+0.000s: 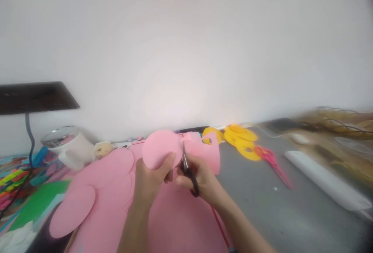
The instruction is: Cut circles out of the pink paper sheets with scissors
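Observation:
My left hand [154, 173] grips a round pink paper disc [161, 148], its thumb lying on the front face. In my right hand [199, 175] is a pair of black-handled scissors [189, 171], blades pointing up along the disc's right edge. Whether the blades are biting into the paper I cannot tell. Just behind the scissors is a pink paper offcut [211, 150] with curved cut edges. Below my hands spreads a large pink paper sheet [177, 214], and to the left lie several overlapping pink paper circles [72, 210].
Yellow paper rings and discs [240, 136] lie at the back right, beside pink scissors [274, 165]. Farther right is a long white bar [326, 179] on the grey table [256, 210]. A white mug [75, 148] with a shiny lid stands left, near green paper [42, 202].

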Tool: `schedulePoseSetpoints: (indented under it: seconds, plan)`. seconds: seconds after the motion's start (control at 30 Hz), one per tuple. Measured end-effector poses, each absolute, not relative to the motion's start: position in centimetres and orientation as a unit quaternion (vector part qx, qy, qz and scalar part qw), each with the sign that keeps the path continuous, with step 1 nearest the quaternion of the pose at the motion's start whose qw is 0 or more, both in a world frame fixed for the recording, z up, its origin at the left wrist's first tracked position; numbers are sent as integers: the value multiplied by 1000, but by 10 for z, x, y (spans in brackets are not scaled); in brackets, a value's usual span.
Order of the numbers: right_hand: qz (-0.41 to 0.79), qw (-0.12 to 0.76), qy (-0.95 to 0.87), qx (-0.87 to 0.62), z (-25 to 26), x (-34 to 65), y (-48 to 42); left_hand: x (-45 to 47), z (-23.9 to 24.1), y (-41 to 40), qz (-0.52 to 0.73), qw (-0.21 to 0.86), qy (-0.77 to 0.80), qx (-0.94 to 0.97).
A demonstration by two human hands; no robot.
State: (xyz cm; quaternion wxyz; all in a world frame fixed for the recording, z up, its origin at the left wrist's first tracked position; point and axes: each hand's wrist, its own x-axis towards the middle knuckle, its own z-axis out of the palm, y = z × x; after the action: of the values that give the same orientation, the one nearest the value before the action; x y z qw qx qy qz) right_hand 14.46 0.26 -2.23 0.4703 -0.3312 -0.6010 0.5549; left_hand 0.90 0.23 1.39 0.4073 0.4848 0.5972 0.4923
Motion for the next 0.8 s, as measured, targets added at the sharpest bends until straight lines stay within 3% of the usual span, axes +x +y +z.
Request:
schedulePoseSetpoints:
  seconds: [0.8]
  plan:
    - [608, 476, -553, -314, -23, 142, 0, 5, 13, 3, 476, 411, 598, 497]
